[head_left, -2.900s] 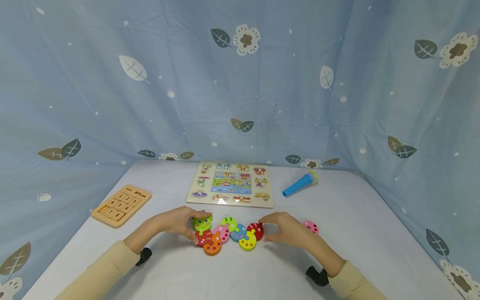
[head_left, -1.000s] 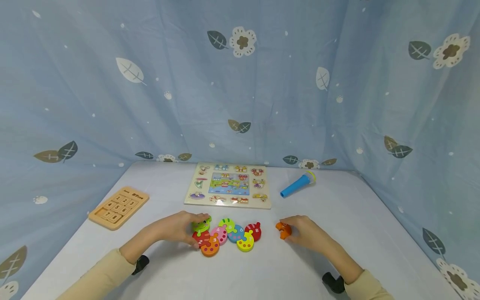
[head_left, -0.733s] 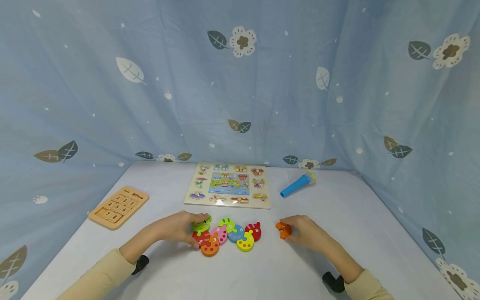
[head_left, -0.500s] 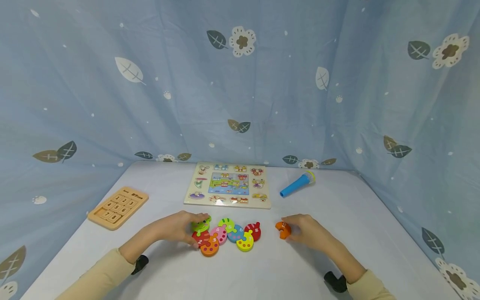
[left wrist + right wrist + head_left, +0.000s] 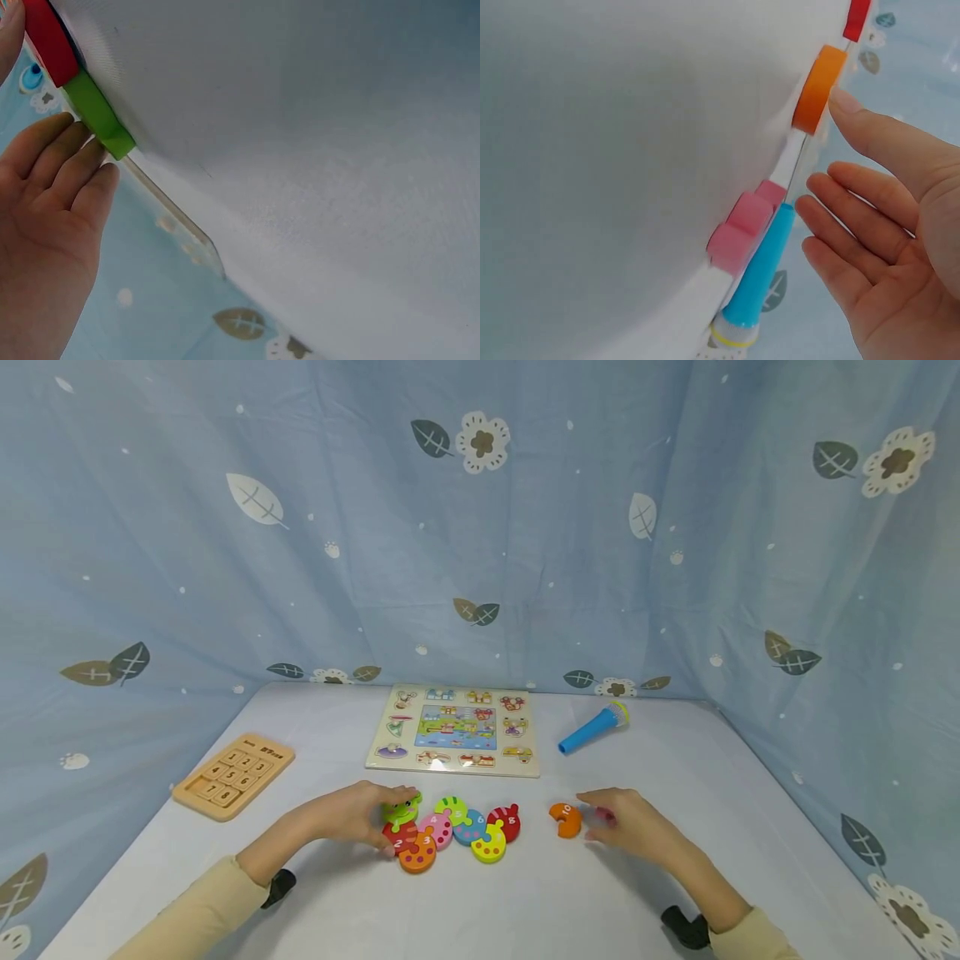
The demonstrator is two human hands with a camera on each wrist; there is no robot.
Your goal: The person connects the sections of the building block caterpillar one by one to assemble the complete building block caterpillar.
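A chain of numbered wooden caterpillar pieces point(image 5: 489, 845) lies in the middle of the table, from the green smiling head point(image 5: 401, 811) at left to the red 8 point(image 5: 505, 822) at right. My left hand point(image 5: 347, 814) grips its left end, fingers at the green head and thumb at the red 2 piece. Right of the chain and apart from it lies the orange 10 piece point(image 5: 567, 821). My right hand point(image 5: 633, 828) stands just beyond with nothing in its spread fingers. Partly behind this hand is a pink piece point(image 5: 742, 225), seen better in the right wrist view.
A wooden picture puzzle board point(image 5: 378, 739) lies behind the chain. A blue toy microphone point(image 5: 592, 732) is at the back right, and a wooden number tile board point(image 5: 283, 758) at the left. Blue patterned cloth point(image 5: 480, 552) hangs behind and beside the table.
My right hand went from the red 8 to the orange 10 piece and held it, then let it go and drew back rightward. The left hand keeps its place on the chain.
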